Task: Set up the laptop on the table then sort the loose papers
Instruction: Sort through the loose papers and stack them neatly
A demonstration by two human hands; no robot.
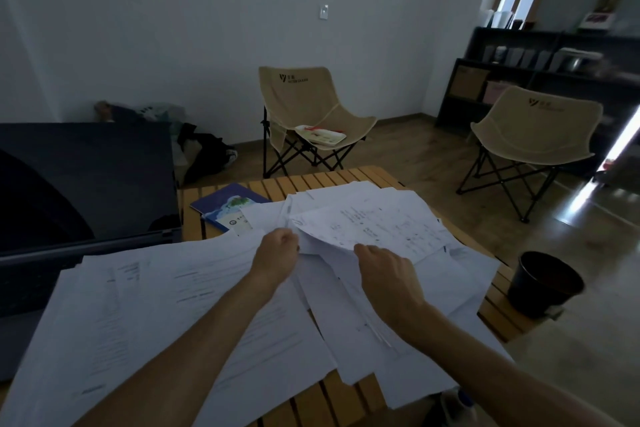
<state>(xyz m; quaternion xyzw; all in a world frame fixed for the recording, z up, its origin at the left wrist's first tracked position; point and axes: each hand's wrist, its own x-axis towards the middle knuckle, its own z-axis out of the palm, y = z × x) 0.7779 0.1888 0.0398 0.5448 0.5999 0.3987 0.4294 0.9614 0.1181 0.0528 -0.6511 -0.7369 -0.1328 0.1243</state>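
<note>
The table (349, 180) is slatted wood with a warm, smooth, lightly satin finish, dark gaps between the slats. The loose papers (145, 305) spread over it are thin matt white paper with fine grey print; the sheet (374, 222) lifted at the far middle is creased and bent. At the left the laptop (86, 180) has a dark matt lid and a smooth grey, metal-looking base edge. The booklet (228, 206) beyond the papers has a glossy blue printed cover. The two folding chairs (311, 107) have beige woven cloth seats on thin black metal frames. The bin (545, 282) at the right looks like dark matt plastic. The floor (588, 253) is glossy and reflects light.
</note>
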